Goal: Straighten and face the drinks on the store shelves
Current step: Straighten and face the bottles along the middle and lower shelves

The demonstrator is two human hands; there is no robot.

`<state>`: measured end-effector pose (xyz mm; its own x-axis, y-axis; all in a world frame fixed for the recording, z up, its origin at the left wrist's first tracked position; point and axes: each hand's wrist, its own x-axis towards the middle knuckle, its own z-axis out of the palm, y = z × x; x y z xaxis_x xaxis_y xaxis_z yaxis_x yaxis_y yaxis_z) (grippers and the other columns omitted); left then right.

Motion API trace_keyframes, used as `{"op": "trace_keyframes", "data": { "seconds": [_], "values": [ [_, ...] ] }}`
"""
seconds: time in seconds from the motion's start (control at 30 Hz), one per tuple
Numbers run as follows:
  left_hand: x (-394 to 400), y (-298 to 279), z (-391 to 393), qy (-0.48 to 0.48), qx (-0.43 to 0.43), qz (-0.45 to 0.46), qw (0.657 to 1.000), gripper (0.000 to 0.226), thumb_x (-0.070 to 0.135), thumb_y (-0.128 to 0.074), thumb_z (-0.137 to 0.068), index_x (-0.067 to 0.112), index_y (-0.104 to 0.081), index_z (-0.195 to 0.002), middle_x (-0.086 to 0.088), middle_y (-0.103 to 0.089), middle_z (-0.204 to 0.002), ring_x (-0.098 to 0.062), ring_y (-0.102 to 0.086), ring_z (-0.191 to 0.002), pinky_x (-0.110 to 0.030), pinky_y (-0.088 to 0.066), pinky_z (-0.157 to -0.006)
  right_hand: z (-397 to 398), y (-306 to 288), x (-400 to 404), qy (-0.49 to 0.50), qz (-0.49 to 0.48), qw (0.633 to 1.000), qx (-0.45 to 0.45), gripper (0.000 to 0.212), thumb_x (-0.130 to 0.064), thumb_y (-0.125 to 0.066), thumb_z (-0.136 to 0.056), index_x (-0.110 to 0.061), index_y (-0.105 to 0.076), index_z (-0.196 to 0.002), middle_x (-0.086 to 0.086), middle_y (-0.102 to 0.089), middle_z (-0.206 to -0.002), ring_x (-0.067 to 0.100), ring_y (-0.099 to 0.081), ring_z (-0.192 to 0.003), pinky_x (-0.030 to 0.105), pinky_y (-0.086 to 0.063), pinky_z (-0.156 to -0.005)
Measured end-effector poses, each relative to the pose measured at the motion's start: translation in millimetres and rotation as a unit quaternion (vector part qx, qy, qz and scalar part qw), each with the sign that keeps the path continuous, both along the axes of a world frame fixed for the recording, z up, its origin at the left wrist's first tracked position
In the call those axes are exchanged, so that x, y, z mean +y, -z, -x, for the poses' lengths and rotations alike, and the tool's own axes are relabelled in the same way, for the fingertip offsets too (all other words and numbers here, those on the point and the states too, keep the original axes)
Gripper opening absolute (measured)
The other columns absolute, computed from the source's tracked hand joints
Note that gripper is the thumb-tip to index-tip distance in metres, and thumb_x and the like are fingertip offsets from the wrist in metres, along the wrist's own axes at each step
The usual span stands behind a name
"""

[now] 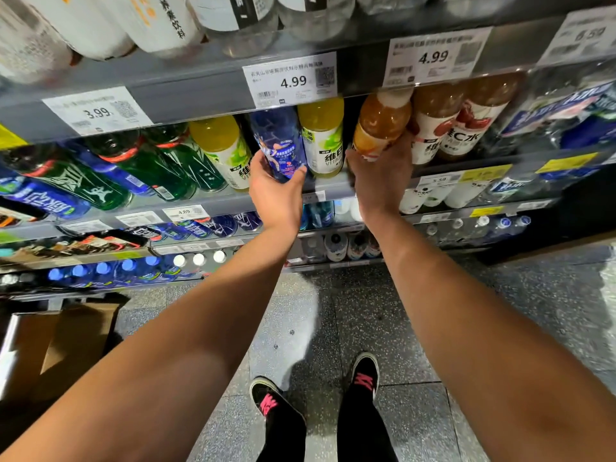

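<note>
A blue-labelled bottle (278,138) stands on the middle shelf (333,191), between two yellow drink bottles (321,135). My left hand (275,191) grips its lower part from below and in front. Just to the right, an orange drink bottle (380,123) leans tilted to the left. My right hand (376,176) holds it around the base. Further right stand two brown-topped bottles with white and red labels (443,128). The caps of these bottles are hidden behind the shelf rail with price tags (293,80).
Green bottles (160,161) and blue ones fill the shelf to the left. White bottles sit on the shelf above. Lower shelves hold more drinks. A cardboard box (66,341) stands on the floor at the left. My black shoes (320,391) are on the speckled floor.
</note>
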<state>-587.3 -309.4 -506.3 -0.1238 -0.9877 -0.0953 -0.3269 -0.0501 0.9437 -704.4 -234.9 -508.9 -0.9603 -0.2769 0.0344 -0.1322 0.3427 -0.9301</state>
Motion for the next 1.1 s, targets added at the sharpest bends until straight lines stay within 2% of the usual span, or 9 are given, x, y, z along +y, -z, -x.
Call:
{"op": "trace_keyframes", "data": {
  "seconds": [0.27,0.4,0.57,0.63,0.7,0.8,0.9,0.97,1.1],
  "values": [
    [-11,0,11,0.022,0.008,0.024,0.999,0.063,0.012,-0.086,-0.072,0.011,-0.050,-0.124,0.003,-0.063,-0.112,-0.011,-0.063,-0.101,-0.008,-0.046,-0.086,5,3,-6,-0.015,-0.110,0.991,0.078,0.080,-0.032,-0.083,-0.071,-0.001,-0.044,-0.133,0.017,-0.060,-0.128,0.033,-0.059,-0.115,0.038,-0.050,-0.096],
    [-18,0,10,0.019,-0.009,0.024,1.000,0.064,0.016,-0.086,-0.073,0.008,-0.052,-0.126,0.002,-0.067,-0.109,-0.010,-0.066,-0.095,-0.017,-0.050,-0.088,-3,5,4,-0.021,-0.086,0.995,0.056,0.074,-0.027,-0.076,-0.080,-0.001,-0.041,-0.141,0.017,-0.053,-0.138,0.031,-0.052,-0.125,0.032,-0.042,-0.105],
    [-10,-3,1,0.004,-0.015,0.024,1.000,0.060,0.018,-0.088,-0.070,0.008,-0.056,-0.120,0.005,-0.068,-0.102,0.001,-0.062,-0.080,0.000,-0.043,-0.072,-42,11,35,-0.006,-0.028,0.996,0.080,0.051,-0.019,-0.067,-0.088,-0.002,-0.048,-0.132,0.013,-0.055,-0.127,0.023,-0.053,-0.116,0.032,-0.045,-0.099],
    [-3,-3,-4,0.002,-0.011,0.032,0.999,0.060,0.017,-0.089,-0.068,0.010,-0.055,-0.117,0.008,-0.066,-0.101,0.008,-0.059,-0.079,0.002,-0.039,-0.071,-58,14,41,-0.016,-0.024,0.997,0.065,0.044,-0.021,-0.064,-0.089,-0.005,-0.050,-0.128,0.011,-0.056,-0.124,0.022,-0.053,-0.114,0.036,-0.046,-0.096],
    [2,-4,-9,0.000,0.002,0.035,0.999,0.064,0.016,-0.089,-0.066,0.014,-0.053,-0.119,0.008,-0.065,-0.106,0.001,-0.062,-0.087,0.003,-0.038,-0.076,-70,16,42,-0.023,-0.018,0.998,0.049,0.042,-0.023,-0.062,-0.090,-0.007,-0.052,-0.128,0.011,-0.056,-0.124,0.024,-0.054,-0.115,0.041,-0.048,-0.096],
    [3,-3,-24,-0.012,0.022,0.022,0.999,0.068,0.023,-0.090,-0.064,0.010,-0.058,-0.123,0.004,-0.071,-0.111,-0.002,-0.065,-0.097,-0.001,-0.043,-0.084,-82,13,36,-0.043,-0.004,0.998,0.041,0.039,-0.022,-0.061,-0.089,-0.012,-0.052,-0.126,0.008,-0.057,-0.122,0.025,-0.055,-0.114,0.047,-0.048,-0.096],
    [1,0,-49,-0.014,0.043,-0.008,0.999,0.069,0.033,-0.091,-0.060,0.008,-0.064,-0.117,-0.002,-0.075,-0.108,-0.012,-0.071,-0.101,-0.030,-0.054,-0.097,-92,6,19,-0.081,0.041,0.996,0.003,0.033,-0.018,-0.062,-0.088,-0.016,-0.054,-0.120,0.006,-0.058,-0.117,0.017,-0.058,-0.106,0.039,-0.051,-0.092],
    [2,-4,-73,-0.031,0.070,-0.022,0.997,0.067,0.023,-0.094,-0.062,0.003,-0.062,-0.118,-0.010,-0.074,-0.109,-0.024,-0.071,-0.104,-0.044,-0.052,-0.100,-98,2,2,-0.114,0.047,0.992,0.011,0.029,-0.014,-0.063,-0.087,-0.012,-0.058,-0.115,0.005,-0.061,-0.110,0.012,-0.057,-0.096,0.026,-0.048,-0.084],
    [1,-16,-128,-0.069,0.040,0.001,0.997,0.055,0.016,-0.092,-0.066,0.005,-0.064,-0.112,-0.005,-0.075,-0.105,-0.019,-0.072,-0.101,-0.042,-0.052,-0.100,-111,-2,-43,-0.201,0.024,0.979,0.004,0.036,-0.025,-0.064,-0.089,-0.006,-0.059,-0.118,0.008,-0.066,-0.109,0.018,-0.063,-0.096,0.029,-0.050,-0.082]
  ]
}}
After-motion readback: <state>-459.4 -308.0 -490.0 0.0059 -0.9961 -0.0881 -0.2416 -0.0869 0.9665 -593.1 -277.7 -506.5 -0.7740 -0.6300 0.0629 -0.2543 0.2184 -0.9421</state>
